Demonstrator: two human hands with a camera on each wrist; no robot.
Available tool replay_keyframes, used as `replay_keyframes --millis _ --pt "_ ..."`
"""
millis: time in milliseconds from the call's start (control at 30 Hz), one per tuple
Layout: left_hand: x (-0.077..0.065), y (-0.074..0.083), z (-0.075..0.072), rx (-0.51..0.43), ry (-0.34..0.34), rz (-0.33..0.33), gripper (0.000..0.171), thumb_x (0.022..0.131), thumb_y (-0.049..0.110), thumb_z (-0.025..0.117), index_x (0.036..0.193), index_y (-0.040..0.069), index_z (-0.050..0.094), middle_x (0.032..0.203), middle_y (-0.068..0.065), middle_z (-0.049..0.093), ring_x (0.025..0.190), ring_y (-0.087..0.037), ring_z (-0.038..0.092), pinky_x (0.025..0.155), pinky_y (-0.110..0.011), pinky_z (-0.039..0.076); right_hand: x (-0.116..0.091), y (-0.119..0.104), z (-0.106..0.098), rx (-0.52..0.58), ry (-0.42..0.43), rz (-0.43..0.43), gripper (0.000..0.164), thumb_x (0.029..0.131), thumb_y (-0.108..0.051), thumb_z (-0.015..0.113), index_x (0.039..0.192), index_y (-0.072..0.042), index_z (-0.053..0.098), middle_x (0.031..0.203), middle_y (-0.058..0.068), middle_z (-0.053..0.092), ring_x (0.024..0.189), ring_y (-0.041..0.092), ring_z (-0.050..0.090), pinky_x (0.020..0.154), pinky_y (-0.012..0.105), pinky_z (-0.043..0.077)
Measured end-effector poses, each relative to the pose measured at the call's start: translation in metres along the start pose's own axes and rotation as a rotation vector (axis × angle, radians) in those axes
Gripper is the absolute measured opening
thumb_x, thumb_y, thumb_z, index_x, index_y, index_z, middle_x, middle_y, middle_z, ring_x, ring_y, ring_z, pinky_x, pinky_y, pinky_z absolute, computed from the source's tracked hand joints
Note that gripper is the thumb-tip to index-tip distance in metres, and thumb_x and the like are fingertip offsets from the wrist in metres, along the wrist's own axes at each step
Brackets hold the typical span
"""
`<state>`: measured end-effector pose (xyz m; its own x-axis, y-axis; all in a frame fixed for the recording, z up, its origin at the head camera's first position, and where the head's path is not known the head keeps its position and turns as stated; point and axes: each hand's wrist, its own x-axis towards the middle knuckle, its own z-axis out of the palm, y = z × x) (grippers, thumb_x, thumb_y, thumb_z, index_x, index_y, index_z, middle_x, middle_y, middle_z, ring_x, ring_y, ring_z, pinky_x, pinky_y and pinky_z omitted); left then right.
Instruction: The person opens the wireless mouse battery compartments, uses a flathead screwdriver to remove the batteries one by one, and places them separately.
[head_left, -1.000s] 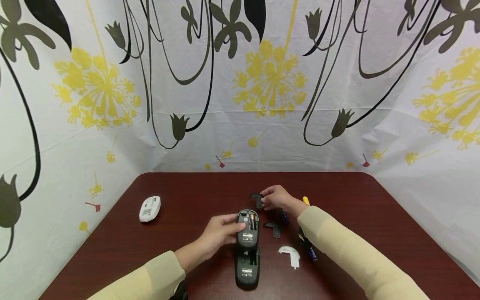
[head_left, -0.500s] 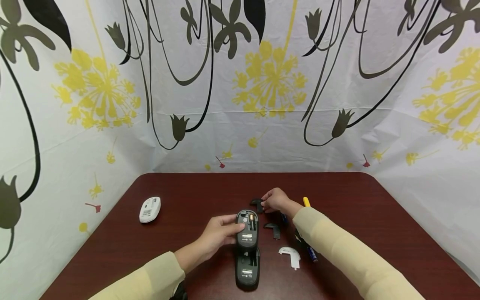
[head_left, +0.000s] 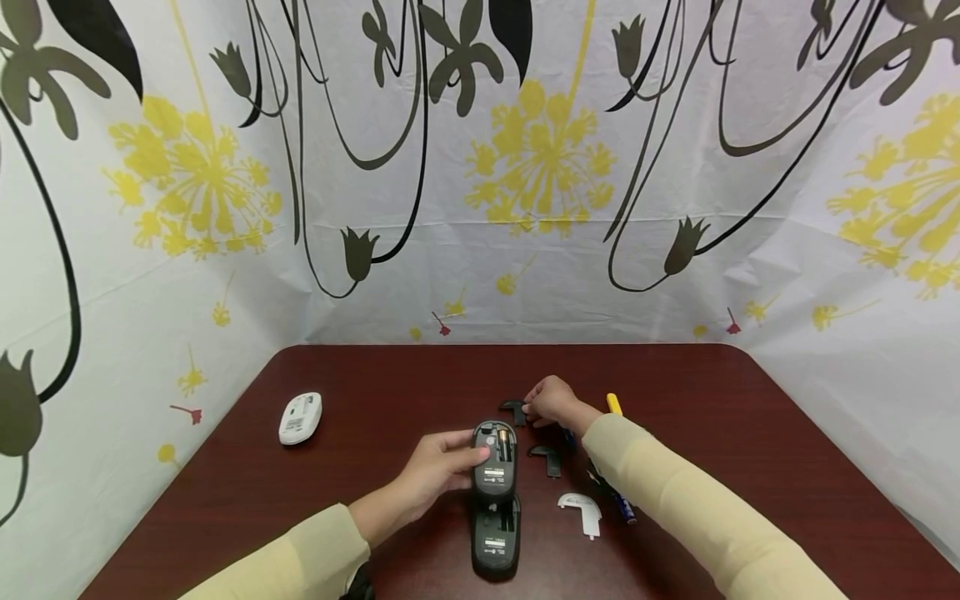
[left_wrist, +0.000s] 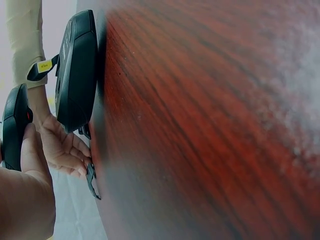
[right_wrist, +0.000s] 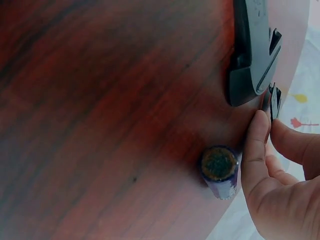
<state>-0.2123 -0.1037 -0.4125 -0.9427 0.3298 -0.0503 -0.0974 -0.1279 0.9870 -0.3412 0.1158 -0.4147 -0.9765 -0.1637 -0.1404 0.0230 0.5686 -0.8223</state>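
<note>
My left hand (head_left: 442, 461) holds a dark computer mouse (head_left: 495, 479) with its underside up, and a battery shows in its compartment. Just in front, a second dark mouse (head_left: 495, 542) lies underside up on the table (left_wrist: 190, 125), partly hidden by the held one. Farther out, my right hand (head_left: 553, 400) pinches the edge of a dark battery cover (head_left: 514, 408) low at the tabletop, between thumb and forefinger (right_wrist: 257, 130). Another dark cover (head_left: 551, 460) and a white cover (head_left: 583, 512) lie nearer. A battery (right_wrist: 220, 167) stands out beside the right fingers.
A white mouse (head_left: 300, 418) lies underside up at the left. Under the right forearm are a blue battery (head_left: 625, 508) and a yellow-ended item (head_left: 613, 404), both partly hidden. A patterned cloth (head_left: 480, 292) hangs behind the table.
My right hand has come slightly nearer with the dark battery cover, then stays almost still. The left hand and its mouse keep their place.
</note>
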Motion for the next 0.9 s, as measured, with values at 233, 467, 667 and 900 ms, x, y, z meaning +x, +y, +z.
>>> replay_keyframes --millis 233,467,667,900 --pt "0.0 0.0 0.0 -0.007 -0.003 0.002 0.056 0.09 0.014 0.07 0.137 -0.009 0.048 0.115 -0.021 0.065 0.093 -0.025 0.068 0.08 -0.039 0.056 0.001 0.001 0.001 -0.006 0.012 -0.011 0.01 0.091 0.001 0.065 0.098 0.007 0.068 0.089 0.014 0.065 0.078 0.023 0.066 0.064 0.035 0.059" --pt "-0.001 0.001 -0.001 -0.007 -0.01 0.0 0.056 0.091 0.014 0.07 0.137 -0.009 0.048 0.116 -0.021 0.065 0.094 -0.026 0.068 0.081 -0.04 0.056 -0.001 -0.005 -0.017 0.049 0.018 -0.016 0.014 0.092 -0.002 0.065 0.103 0.008 0.068 0.093 0.015 0.066 0.082 0.026 0.067 0.069 0.038 0.059" --pt "-0.001 0.003 -0.001 -0.006 -0.008 0.006 0.056 0.091 0.014 0.07 0.137 -0.009 0.047 0.116 -0.021 0.065 0.093 -0.026 0.068 0.081 -0.04 0.056 -0.004 -0.007 -0.05 0.158 -0.018 -0.017 0.028 0.094 -0.004 0.063 0.117 0.011 0.061 0.109 0.026 0.064 0.097 0.033 0.065 0.081 0.044 0.056" --pt "-0.003 0.003 -0.001 -0.003 -0.009 0.003 0.056 0.091 0.013 0.069 0.137 -0.009 0.047 0.115 -0.021 0.065 0.094 -0.027 0.068 0.081 -0.04 0.056 -0.012 0.004 -0.086 0.189 -0.049 0.005 0.037 0.096 -0.011 0.062 0.127 0.01 0.055 0.126 0.026 0.057 0.11 0.035 0.06 0.091 0.047 0.051"
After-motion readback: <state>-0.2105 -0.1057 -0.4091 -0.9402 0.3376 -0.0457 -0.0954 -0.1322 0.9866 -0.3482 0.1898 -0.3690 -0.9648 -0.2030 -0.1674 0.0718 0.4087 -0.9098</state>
